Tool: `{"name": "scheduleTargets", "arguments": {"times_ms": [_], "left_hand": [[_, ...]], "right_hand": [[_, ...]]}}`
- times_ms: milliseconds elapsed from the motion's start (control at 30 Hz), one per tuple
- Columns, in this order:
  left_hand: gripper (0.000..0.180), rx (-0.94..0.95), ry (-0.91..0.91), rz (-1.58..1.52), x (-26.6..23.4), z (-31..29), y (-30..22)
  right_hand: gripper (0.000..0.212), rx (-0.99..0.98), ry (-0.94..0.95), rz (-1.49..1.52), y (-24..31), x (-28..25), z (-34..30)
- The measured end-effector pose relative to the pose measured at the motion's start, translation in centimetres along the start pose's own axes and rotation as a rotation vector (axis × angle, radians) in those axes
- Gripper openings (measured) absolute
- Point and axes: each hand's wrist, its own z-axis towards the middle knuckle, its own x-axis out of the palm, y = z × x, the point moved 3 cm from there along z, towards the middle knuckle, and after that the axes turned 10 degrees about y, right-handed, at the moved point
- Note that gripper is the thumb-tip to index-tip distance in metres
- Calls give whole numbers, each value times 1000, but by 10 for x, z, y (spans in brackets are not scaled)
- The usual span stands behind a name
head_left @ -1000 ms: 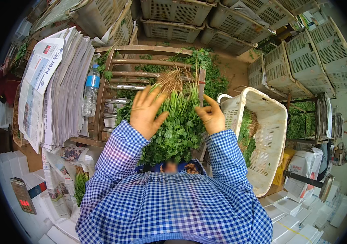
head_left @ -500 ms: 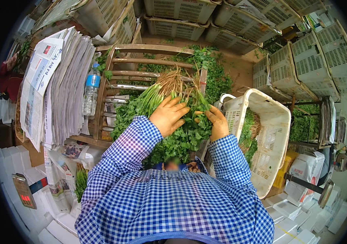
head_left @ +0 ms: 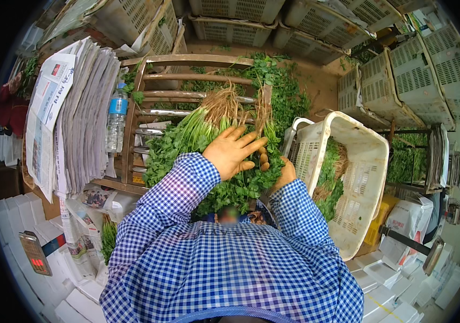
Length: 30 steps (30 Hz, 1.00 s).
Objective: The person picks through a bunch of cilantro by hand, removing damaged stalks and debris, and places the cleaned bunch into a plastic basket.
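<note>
A thick bunch of leafy greens (head_left: 187, 142) with pale roots (head_left: 224, 105) at the far end lies in front of me on a wooden slatted frame (head_left: 187, 78). My left hand (head_left: 234, 152) lies over the middle of the bunch, fingers reaching right and pressing on the leaves. My right hand (head_left: 283, 173) clasps the bunch from its right side and is partly buried in the leaves, its fingers meeting those of the left hand. Both sleeves are blue-and-white check.
A tall stack of newspapers (head_left: 76, 113) leans at the left beside a water bottle (head_left: 116, 116). A white plastic crate (head_left: 362, 161) holding more greens stands at the right. Empty crates (head_left: 235, 24) are stacked behind. White boxes (head_left: 386, 274) and a small scale (head_left: 35, 252) sit low.
My left hand has swept from the left of the bunch across to the right, meeting my right hand. The spread fingers have closed over the greens, and the bunch is drawn together.
</note>
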Motion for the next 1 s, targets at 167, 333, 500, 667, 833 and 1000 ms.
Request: {"name": "scheduleTargets", "arguments": {"times_ms": [167,333,500,667,833,1000], "left_hand": [[63,-65,115,62,0,2,-1],[58,-62,101,97,0,7,-2],[60,-65,35,52,6,5,0],[59,-74,-77,27,8,4,3],[56,-238,-248,23,-7,-29,4],[74,-551,-566,-174,-18,-80,37]], "right_hand": [[35,-220,357,15,39,-7,-7],[56,-784,65,-1010,126,-14,19],[69,-739,-197,-1038,108,-22,19],[76,-563,-43,-1966,2,18,-3],[77,-221,-120,-2252,-8,51,-35],[83,-270,40,-1973,-19,54,-24]]}}
